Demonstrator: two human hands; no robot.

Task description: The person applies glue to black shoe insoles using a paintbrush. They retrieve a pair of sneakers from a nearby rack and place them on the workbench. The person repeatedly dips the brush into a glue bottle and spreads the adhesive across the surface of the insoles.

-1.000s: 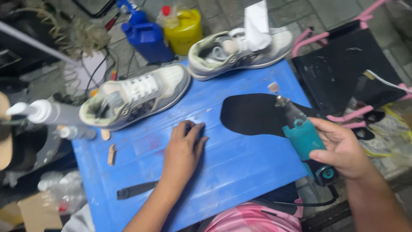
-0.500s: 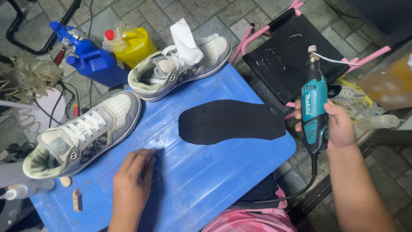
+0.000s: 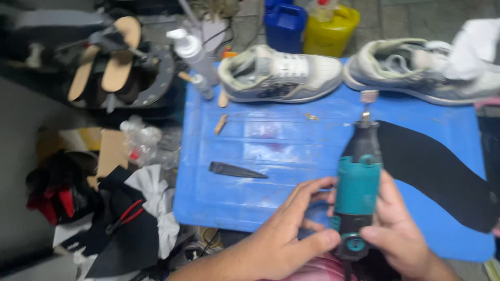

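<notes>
- Far left, off the board: a stand (image 3: 122,73) holding tan shoe soles; below it a heap of rags, with red-handled pliers (image 3: 125,217) lying on dark cloth.
- Blue work board (image 3: 260,198) fills the centre. On its left part: a dark wedge-shaped sliver (image 3: 237,170) lying flat, and a small wooden stick (image 3: 221,124) above it.
- Left rear edge of board: white squeeze bottle (image 3: 195,54), tilted.
- Rear of board: grey-white sneaker (image 3: 278,75) lying on its side; behind it a blue jug (image 3: 285,23) and a yellow jug (image 3: 330,23).
- Left hand (image 3: 284,242) enters from the bottom edge, forearm angled up and to the right. Fingers curled; thumb and fingertips pressed on the lower end of the rotary tool (image 3: 358,187).
- Tool: teal and black body, held roughly upright in view over the board's near right part, small grinding bit (image 3: 369,97) pointing away from the person.
- Right hand (image 3: 398,229) closed around the tool body from the right, fingers wrapped on its lower half.
- Right of the tool: black insole-shaped sheet (image 3: 437,166) flat on the board, passing just behind the tool.
- Rear right: second sneaker (image 3: 411,70), white cloth (image 3: 476,49) draped on it.
</notes>
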